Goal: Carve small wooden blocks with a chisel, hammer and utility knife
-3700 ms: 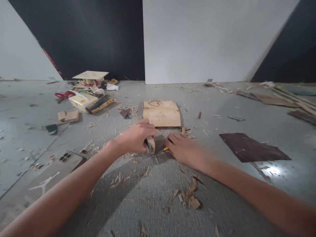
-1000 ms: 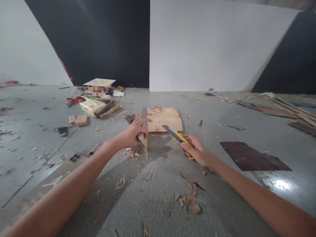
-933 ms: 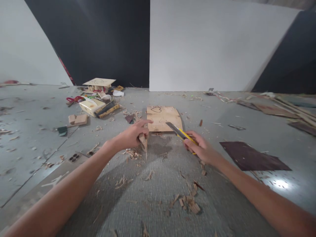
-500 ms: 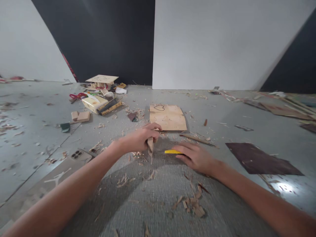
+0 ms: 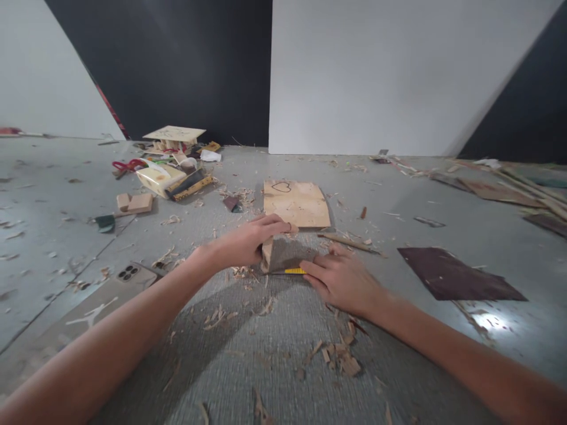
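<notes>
My left hand (image 5: 254,239) is closed around a small piece of wood (image 5: 267,255), held on end at the middle of the grey surface. My right hand (image 5: 339,277) grips a craft knife with a yellow handle (image 5: 295,271). Its thin blade points left and reaches the lower end of the wood; whether it is cutting in I cannot tell. Pale shavings (image 5: 243,273) lie under my left hand. Just beyond both hands is a thin wooden board (image 5: 297,205) with a heart drawn on it.
A phone (image 5: 104,301) lies by my left forearm. Dark sandpaper (image 5: 458,273) lies at the right, a thin stick (image 5: 348,243) beyond my right hand. Wooden blocks (image 5: 135,203), a yellow-and-white packet (image 5: 160,179) and red-handled scissors (image 5: 128,166) are at the back left. Wood scraps (image 5: 343,359) lie in front.
My right hand has moved left with the knife, bringing its blade to the wood's lower end. The left hand keeps its hold on the wood. The view has shifted slightly.
</notes>
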Action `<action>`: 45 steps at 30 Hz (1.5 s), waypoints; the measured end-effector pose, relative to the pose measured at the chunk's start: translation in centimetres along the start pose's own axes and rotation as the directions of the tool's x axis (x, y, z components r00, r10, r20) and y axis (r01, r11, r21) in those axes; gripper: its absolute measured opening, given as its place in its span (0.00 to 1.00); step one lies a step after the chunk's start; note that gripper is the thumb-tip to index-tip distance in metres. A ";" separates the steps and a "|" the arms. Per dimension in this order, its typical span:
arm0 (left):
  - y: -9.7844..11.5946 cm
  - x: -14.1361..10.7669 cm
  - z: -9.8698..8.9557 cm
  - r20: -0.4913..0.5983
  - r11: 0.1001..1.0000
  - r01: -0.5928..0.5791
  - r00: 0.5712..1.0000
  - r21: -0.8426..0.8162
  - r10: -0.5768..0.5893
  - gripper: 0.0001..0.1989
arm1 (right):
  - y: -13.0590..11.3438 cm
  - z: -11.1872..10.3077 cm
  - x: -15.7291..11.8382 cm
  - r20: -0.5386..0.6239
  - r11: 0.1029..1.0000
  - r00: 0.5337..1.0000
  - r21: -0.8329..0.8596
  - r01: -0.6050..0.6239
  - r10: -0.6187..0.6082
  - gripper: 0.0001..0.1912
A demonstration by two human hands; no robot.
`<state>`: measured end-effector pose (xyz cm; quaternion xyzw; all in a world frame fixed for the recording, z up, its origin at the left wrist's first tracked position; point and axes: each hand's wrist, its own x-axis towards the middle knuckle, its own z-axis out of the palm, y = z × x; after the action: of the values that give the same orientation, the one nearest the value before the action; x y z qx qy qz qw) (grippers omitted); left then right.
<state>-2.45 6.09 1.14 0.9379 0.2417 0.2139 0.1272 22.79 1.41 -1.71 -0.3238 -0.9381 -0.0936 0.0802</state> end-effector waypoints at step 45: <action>-0.3 -0.1 -0.1 0.018 1.000 -0.008 1.000 0.006 0.008 0.12 | -0.6 0.0 0.1 0.100 0.984 0.992 -0.173 -0.053 0.071 0.08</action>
<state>-2.71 6.34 1.08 0.9411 0.2373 0.2053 0.1258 22.36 0.99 -1.80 -0.3629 -0.9191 -0.1532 0.0052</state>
